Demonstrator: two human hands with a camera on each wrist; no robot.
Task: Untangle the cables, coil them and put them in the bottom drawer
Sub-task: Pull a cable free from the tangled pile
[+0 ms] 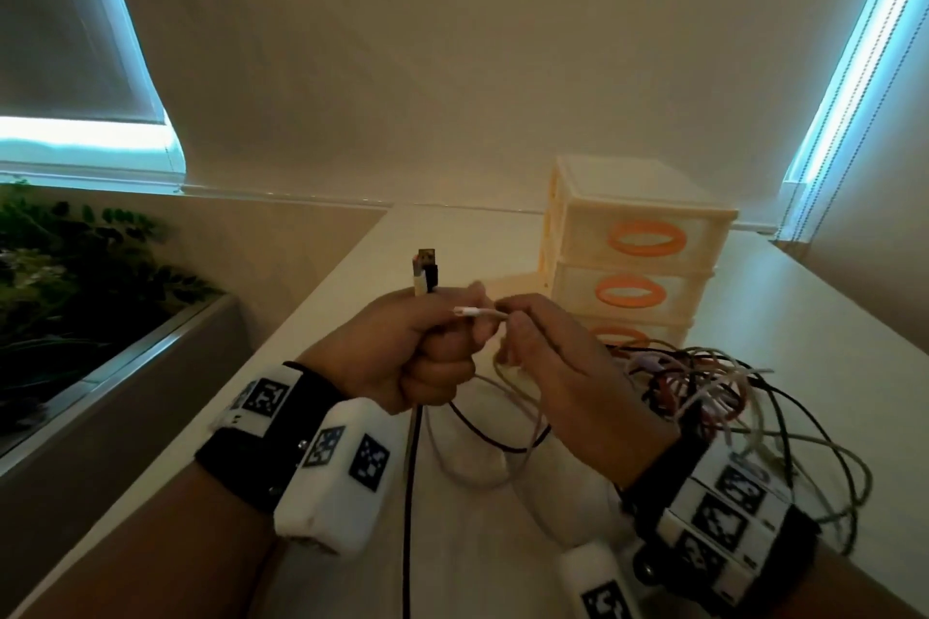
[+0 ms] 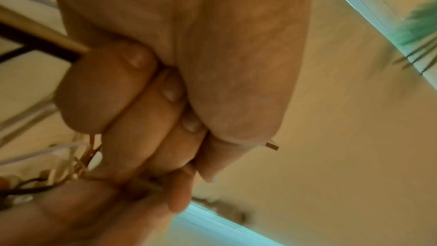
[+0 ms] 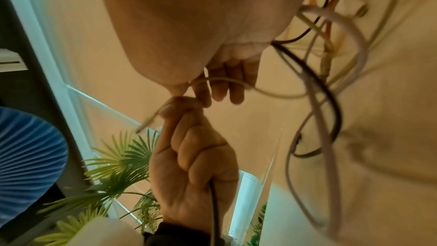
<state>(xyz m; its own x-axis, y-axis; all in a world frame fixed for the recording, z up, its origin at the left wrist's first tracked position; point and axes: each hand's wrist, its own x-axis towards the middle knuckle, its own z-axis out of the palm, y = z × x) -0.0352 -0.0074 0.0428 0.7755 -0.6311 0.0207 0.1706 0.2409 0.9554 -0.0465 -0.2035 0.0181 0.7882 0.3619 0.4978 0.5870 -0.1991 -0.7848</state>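
Above the table (image 1: 829, 317), both hands pinch one unmarked white cable (image 1: 482, 314).

My left hand (image 2: 165, 74) is fisted around a thin black cable (image 2: 35, 48) and a pale beige cable (image 2: 42, 27).

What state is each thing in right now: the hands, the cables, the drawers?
Left hand: fisted around cable ends, plugs sticking up.
Right hand: pinching the white cable.
Black cable: hanging from the left fist.
Cable heap: tangled, lying on the table.
Drawer unit: all three drawers appear closed.
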